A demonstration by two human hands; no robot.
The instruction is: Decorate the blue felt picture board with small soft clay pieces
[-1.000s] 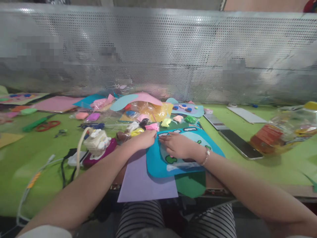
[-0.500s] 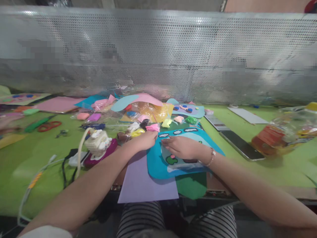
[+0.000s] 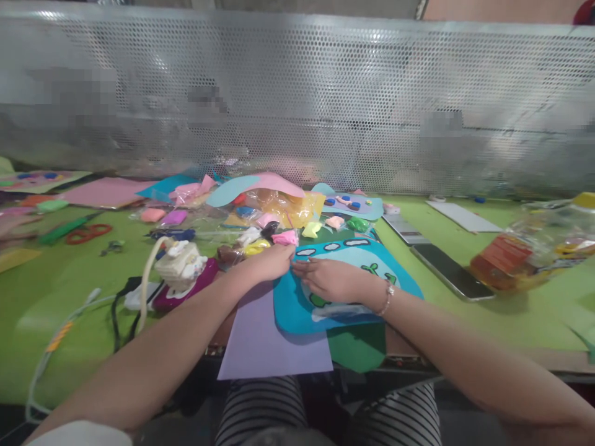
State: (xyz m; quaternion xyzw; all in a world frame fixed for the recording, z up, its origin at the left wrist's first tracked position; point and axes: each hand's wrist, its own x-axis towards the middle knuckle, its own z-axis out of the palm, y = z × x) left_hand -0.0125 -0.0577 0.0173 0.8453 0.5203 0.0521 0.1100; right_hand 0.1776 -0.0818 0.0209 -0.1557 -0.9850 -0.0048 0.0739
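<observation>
A blue craft board (image 3: 288,306) with clay clouds, green shapes and a pale panel lies at the table's near edge, over a lilac sheet (image 3: 267,344) and a dark green sheet (image 3: 360,347). My left hand (image 3: 267,263) rests at the board's upper left corner, fingers curled together. My right hand (image 3: 330,280) lies on the board, its fingertips meeting the left hand's at that corner in a pinch. What the fingers hold is too small to make out. Small lumps of coloured clay (image 3: 286,237) lie just beyond my hands.
Bags of clay and coloured paper (image 3: 274,204) are piled behind. A pouch with a toy (image 3: 179,269) and cables sits at left, red scissors (image 3: 86,233) farther left. A phone (image 3: 449,269) and a plastic bottle (image 3: 530,251) lie at right. A perforated metal screen (image 3: 297,105) backs the green table (image 3: 69,297).
My right hand has slid slightly left toward the left hand, so the fingertips now meet at the board's corner. The left hand has barely moved.
</observation>
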